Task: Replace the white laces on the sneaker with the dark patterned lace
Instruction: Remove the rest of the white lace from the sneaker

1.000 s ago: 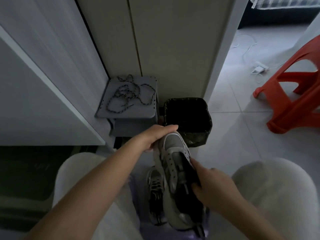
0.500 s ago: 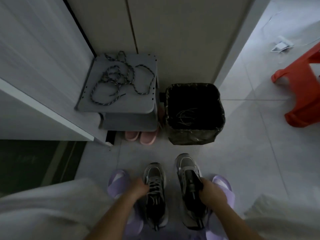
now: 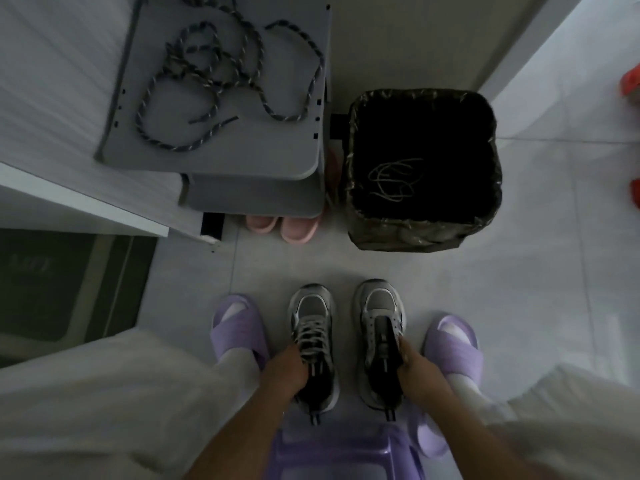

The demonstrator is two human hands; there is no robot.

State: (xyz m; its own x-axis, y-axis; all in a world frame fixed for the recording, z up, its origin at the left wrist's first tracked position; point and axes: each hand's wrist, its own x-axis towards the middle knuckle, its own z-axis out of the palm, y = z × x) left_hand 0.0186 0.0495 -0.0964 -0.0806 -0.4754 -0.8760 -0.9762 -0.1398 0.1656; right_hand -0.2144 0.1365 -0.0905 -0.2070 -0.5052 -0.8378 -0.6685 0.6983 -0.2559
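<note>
both forearms (image 3: 242,431) reach down to a pair of grey sneakers standing side by side on the floor (image 3: 346,268), toes pointing away. the left hand (image 3: 285,370) sits over the collar of the laced sneaker (image 3: 311,317), which carries white laces (image 3: 311,336); its fingers (image 3: 294,355) are curled down into the opening, gripping the shoe. the right hand (image 3: 415,367) is at the outer side of the unlaced sneaker (image 3: 377,310), fingers curled and pinching the edge of its opening beside the dark tongue. the dark patterned lace (image 3: 221,74) lies in a loose tangle on top of the grey shoe rack (image 3: 277,147), well apart from both hands. a pale lace (image 3: 394,180) lies in the lined bin (image 3: 415,233) beside the rack. purple slippers (image 3: 239,330) flank the sneakers.
</note>
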